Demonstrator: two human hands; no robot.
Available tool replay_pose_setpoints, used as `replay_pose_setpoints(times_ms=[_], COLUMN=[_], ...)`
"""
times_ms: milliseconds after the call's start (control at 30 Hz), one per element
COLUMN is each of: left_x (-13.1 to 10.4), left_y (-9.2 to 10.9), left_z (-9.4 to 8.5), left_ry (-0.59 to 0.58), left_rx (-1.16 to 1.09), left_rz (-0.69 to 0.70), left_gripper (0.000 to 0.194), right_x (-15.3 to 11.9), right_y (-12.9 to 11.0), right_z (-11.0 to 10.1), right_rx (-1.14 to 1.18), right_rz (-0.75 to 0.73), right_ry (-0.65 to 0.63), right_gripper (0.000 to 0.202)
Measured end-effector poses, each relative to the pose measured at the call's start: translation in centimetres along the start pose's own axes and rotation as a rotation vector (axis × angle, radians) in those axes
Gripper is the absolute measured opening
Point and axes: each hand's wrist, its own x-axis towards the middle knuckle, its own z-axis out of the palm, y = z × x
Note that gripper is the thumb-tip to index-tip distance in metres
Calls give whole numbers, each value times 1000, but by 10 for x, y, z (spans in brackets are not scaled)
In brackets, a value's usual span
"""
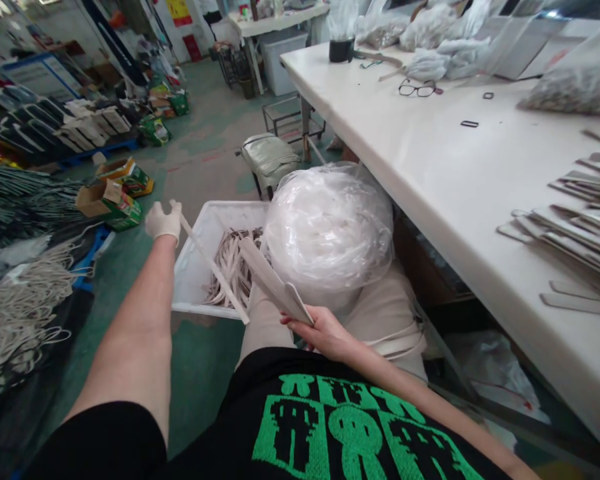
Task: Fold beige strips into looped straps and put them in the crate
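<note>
My left hand (163,223), in a pale glove, is stretched out past the left edge of a white bin (193,280), pinching one end of a long beige strap (213,267). The strap slants down across the bin to its near edge. Inside the bin lies a tangled heap of beige straps (233,270). My bare right hand (320,328) is closed around flat beige strips (273,280) above my lap. Just beyond it, a large clear plastic bag (330,227) with whitish contents rests by my knees.
A long white table (380,127) runs along the right, bearing glasses (419,89), beige strips (575,233) and plastic bags. Under its far end is a padded stool (270,158). Green boxes (123,208) and bundled cords (35,287) lie on the floor at left.
</note>
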Motion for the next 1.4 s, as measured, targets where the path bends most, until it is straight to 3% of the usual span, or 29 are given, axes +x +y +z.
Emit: replay_pose_setpoints(times_ms=[67,167,300,367,467,600,733,867,1000,1100,1233,1400], left_x=[-19,-68,-147,-177,-202,-202,-189,-181,-196,-221,-253,-270], left_y=[9,26,59,78,98,103,91,77,53,28,5,5], left_z=[26,78,138,163,198,223,207,158,103,75,61,62], left_ry=[-52,-144,-275,-344,-438,-524,-478,-274,-147,-126,-111,-99], left_rx=[55,72,176,204,270,326,179,45,-62,-93,-88,-100], left_rz=[154,356,883,1058,1168,1133,1174,1163,1173,1219,1271,1232], left_gripper=[47,36,36,39,41,9,12,10,13,18,25,26], right_x=[-10,-27,-46,-52,-55,-52,-50,-48,-45,-44,-34,3], right_y=[13,36,63,72,79,86,90,84,69,55,39,36], right_z=[-13,-36,-64,-73,-78,-75,-76,-81,-88,-91,-82,-52], right_rx=[68,156,186,194,219,239,272,341,475,505,380,44], right_rz=[60,131,158,148,120,88,66,63,54,47,-13,-189], right_ry=[61,195,432,510,564,576,580,606,648,643,526,433], right_gripper=[34,45,56,58,57,57,58,52,50,48,40,46])
